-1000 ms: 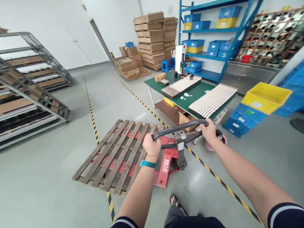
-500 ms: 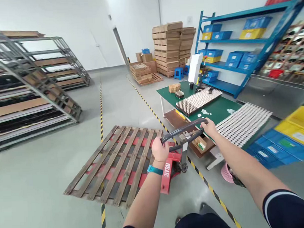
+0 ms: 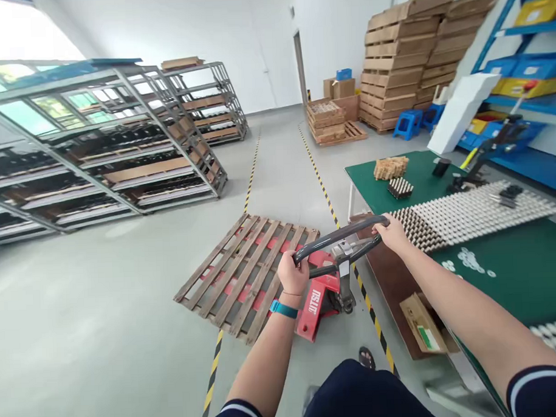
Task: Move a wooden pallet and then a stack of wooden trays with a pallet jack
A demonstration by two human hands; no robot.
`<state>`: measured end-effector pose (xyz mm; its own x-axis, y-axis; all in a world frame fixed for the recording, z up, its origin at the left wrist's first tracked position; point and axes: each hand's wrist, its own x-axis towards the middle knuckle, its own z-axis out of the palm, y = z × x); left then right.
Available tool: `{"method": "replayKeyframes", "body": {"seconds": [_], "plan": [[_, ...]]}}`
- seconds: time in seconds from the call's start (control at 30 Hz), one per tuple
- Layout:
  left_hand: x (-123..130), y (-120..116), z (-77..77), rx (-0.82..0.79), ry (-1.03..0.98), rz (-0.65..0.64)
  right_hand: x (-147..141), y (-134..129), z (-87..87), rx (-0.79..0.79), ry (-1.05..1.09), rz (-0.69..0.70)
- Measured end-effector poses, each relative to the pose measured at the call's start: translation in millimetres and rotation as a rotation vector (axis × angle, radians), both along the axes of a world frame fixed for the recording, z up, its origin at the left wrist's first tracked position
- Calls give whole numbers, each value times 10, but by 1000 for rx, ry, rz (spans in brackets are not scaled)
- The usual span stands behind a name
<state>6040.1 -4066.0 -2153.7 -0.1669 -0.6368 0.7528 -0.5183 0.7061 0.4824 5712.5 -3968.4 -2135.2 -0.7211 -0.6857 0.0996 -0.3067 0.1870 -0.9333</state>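
My left hand (image 3: 293, 273) is wrapped round the left end of the dark grey handle (image 3: 340, 233) of a red pallet jack (image 3: 314, 301). Around the handle's right end, my right hand (image 3: 391, 232) is closed too. A slatted wooden pallet (image 3: 244, 273) lies over the jack's red forks, which show between the boards. The jack's body and steering post stand just in front of me, below the handle.
A green-topped table (image 3: 513, 279) with rows of small white pieces stands close on my right. Metal shelving (image 3: 134, 146) lines the left. Stacked wooden crates (image 3: 394, 64) and blue stools (image 3: 407, 123) are farther back. Yellow-black tape (image 3: 320, 176) marks the floor lane.
My view has swung left and moved forward, bringing the green table closer on the right and more shelving into view. Both hands keep hold of the handle.
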Motion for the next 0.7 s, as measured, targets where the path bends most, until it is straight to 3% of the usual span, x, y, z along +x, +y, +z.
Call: {"method": "replayKeyframes", "body": {"seconds": [0.23,0.37,0.53,0.7], "plan": [[-237,-915,-45,81,-23,161,-343,-1353,-49,52,52,127],[-335,-1391,-85,15,-33,235,-430,-2118,-21,49,27,202],[-333,-1973,-87,-52,-6,293,-396,-3051,32,53,-27,301],[-171,-2708,-139,-111,-59,315,-252,-3936,-32,94,-68,332]]}}
